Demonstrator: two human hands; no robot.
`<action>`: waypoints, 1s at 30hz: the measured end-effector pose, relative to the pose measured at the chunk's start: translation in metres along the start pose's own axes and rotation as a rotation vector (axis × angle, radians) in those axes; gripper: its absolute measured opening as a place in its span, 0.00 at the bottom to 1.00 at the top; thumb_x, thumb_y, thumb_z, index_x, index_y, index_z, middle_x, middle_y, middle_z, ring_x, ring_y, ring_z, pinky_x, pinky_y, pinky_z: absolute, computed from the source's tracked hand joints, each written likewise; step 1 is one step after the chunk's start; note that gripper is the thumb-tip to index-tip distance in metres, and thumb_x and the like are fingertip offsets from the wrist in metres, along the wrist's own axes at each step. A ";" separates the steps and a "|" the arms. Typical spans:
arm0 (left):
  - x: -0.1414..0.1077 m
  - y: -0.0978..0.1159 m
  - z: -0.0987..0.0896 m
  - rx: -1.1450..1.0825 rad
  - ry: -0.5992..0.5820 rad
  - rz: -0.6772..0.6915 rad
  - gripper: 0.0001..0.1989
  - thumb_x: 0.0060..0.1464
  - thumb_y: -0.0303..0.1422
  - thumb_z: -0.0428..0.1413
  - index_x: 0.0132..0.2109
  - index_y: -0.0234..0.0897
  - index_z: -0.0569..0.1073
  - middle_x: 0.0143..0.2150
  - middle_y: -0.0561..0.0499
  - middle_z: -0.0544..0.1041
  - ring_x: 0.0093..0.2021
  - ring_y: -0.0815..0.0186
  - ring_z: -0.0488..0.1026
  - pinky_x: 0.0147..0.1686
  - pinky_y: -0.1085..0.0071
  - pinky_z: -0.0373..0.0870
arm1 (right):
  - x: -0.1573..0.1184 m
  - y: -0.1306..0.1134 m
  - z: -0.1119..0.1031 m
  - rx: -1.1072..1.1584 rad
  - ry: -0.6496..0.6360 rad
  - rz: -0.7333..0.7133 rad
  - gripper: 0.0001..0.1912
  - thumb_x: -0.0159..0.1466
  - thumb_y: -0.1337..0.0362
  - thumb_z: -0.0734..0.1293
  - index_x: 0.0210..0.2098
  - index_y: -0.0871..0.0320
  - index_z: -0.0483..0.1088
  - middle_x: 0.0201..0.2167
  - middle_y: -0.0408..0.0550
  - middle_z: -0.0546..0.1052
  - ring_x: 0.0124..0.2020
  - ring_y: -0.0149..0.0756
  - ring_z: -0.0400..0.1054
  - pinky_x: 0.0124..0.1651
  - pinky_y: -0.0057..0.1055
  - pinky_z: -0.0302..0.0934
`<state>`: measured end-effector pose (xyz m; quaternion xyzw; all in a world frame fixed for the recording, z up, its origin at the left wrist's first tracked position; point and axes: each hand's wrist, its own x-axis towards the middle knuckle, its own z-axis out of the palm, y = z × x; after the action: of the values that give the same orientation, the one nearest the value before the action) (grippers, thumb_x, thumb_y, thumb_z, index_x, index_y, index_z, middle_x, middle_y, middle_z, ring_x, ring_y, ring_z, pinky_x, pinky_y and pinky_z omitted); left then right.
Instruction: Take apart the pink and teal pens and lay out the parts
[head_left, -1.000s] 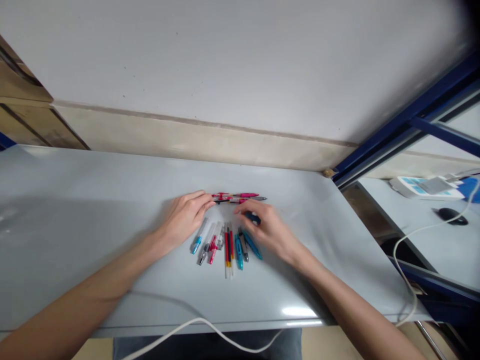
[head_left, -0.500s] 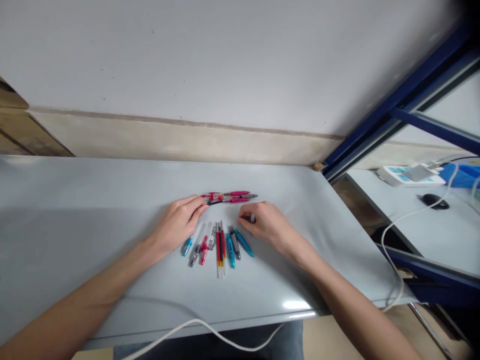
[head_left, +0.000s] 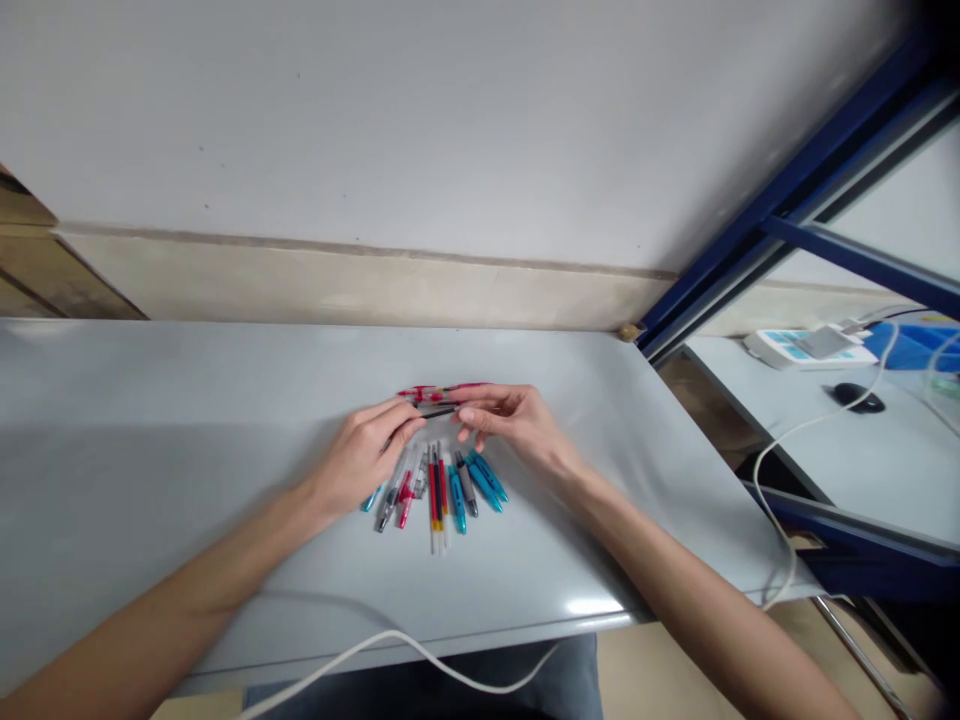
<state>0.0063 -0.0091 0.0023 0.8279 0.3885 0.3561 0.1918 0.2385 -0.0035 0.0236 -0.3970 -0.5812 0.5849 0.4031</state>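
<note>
My left hand (head_left: 369,445) is closed around a pen, mostly hidden by the fingers, and a black refill (head_left: 438,413) sticks out of it to the right. At that refill's free end, the thumb and fingertips of my right hand (head_left: 510,418) come together on it. Just behind both hands lie assembled red pens (head_left: 421,392), partly covered by my right fingers. In front are sorted pen parts: clear barrel pieces with coloured ends (head_left: 390,505) on the left, red and dark refills (head_left: 438,490) in the middle, and turquoise grips (head_left: 487,482) with a grey grip (head_left: 466,485) on the right.
A white cable (head_left: 390,634) runs across the front edge of the grey table (head_left: 187,380). The wall (head_left: 375,285) stands behind it. On the right, beyond a blue metal frame (head_left: 705,250), are a black mouse (head_left: 859,397) and a white power strip (head_left: 772,348).
My right hand has let go of a turquoise grip, which now lies beside the other grips. It has moved up and left to the black refill. My left hand has shifted slightly.
</note>
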 end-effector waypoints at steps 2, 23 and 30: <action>-0.001 0.004 0.003 -0.024 0.015 0.032 0.10 0.69 0.29 0.50 0.40 0.37 0.74 0.36 0.52 0.76 0.35 0.68 0.72 0.38 0.72 0.67 | 0.000 0.002 0.004 0.144 0.025 0.020 0.16 0.59 0.55 0.77 0.42 0.58 0.81 0.32 0.50 0.81 0.32 0.37 0.75 0.33 0.32 0.68; 0.001 -0.004 -0.007 0.226 0.025 -0.264 0.02 0.66 0.33 0.51 0.42 0.42 0.67 0.28 0.58 0.74 0.26 0.69 0.70 0.29 0.73 0.60 | -0.012 0.007 0.032 -0.585 0.075 -0.060 0.21 0.70 0.57 0.64 0.22 0.57 0.64 0.20 0.39 0.64 0.25 0.31 0.55 0.31 0.30 0.50; 0.004 -0.003 -0.013 0.406 -0.029 -0.248 0.02 0.59 0.31 0.53 0.39 0.43 0.70 0.27 0.57 0.75 0.25 0.66 0.71 0.27 0.72 0.57 | -0.011 0.006 0.033 -0.887 0.109 -0.148 0.15 0.68 0.61 0.68 0.25 0.57 0.69 0.26 0.44 0.73 0.32 0.36 0.64 0.38 0.33 0.56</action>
<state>-0.0034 -0.0036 0.0113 0.8006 0.5480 0.2323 0.0691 0.2120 -0.0259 0.0180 -0.5189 -0.7805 0.2270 0.2647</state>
